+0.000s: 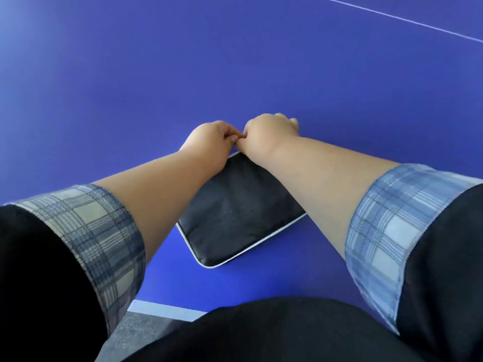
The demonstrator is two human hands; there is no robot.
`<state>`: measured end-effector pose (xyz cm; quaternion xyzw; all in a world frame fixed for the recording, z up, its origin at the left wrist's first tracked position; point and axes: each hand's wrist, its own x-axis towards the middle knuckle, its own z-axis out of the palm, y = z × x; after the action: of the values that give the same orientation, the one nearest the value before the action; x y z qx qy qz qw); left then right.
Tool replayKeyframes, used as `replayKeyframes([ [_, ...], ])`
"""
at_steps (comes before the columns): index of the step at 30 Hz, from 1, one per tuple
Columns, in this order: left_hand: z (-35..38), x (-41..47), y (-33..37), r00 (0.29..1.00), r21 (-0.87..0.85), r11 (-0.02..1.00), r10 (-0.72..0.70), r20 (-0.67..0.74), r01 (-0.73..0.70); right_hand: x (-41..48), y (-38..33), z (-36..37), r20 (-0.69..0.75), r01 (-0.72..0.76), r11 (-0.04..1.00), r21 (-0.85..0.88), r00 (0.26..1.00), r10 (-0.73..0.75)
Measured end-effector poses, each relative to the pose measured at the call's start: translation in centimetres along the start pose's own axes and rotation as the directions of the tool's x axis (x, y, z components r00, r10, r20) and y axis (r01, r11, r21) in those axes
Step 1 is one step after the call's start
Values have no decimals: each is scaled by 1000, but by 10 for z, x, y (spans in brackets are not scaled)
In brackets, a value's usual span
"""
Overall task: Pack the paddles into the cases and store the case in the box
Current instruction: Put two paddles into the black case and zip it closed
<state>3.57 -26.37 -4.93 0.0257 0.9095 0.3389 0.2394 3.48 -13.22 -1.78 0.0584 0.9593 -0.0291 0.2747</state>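
A black paddle case (235, 205) with white piping lies flat on the blue table-tennis table (235, 61), slanted from near left to far right. Both hands meet at its far edge. My left hand (211, 138) has its fingers pinched together at the case's far corner. My right hand (266, 134) presses against it, thumb and fingers closed at the same spot; the fingertips are hidden by the hands themselves. No paddle shows, and what the case holds cannot be seen. No box is in view.
The table's white edge line (162, 308) runs close to my body, with grey floor (136, 333) below it. A thin white line (397, 18) crosses the far right of the table. My rolled plaid cuffs frame the case.
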Motion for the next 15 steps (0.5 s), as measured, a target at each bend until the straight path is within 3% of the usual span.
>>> replayKeyframes([
  [6,10,-7,-3,986,-99,991,-100,-132,88,23,-8,-2,152,21,999,-50,988,-13],
  [11,29,-21,-6,964,120,981,-120,-236,152,36,-2,-7,188,2,1000,-24,982,3],
  [15,29,-26,-10,970,285,949,-68,-235,135,39,46,-11,59,-93,983,159,995,84],
])
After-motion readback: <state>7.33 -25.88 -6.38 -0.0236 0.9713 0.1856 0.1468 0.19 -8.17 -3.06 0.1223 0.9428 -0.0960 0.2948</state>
